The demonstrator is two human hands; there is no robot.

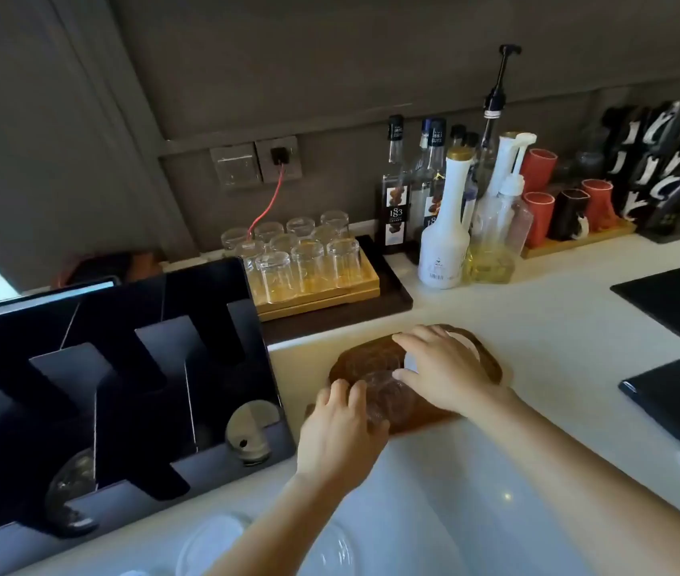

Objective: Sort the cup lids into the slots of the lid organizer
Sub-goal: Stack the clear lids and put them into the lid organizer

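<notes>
A black lid organizer (130, 392) with several slots stands at the left of the white counter. A flat whitish lid (252, 430) sits in its right slot and a clear domed lid (70, 488) in a slot further left. On a brown wooden tray (355, 359) lie clear lids. My left hand (340, 434) grips a clear domed lid (384, 394) at the tray's front. My right hand (442, 372) rests on a flat white lid (465, 345) at the tray's right, fingers spread over it.
Upturned glasses (305, 259) on a wooden rack stand behind the tray. Syrup and pump bottles (454, 218) line the back wall, with red and black cups (567, 205) to their right. A black phone (679, 405) lies at the right. More clear lids (213, 546) sit near the front edge.
</notes>
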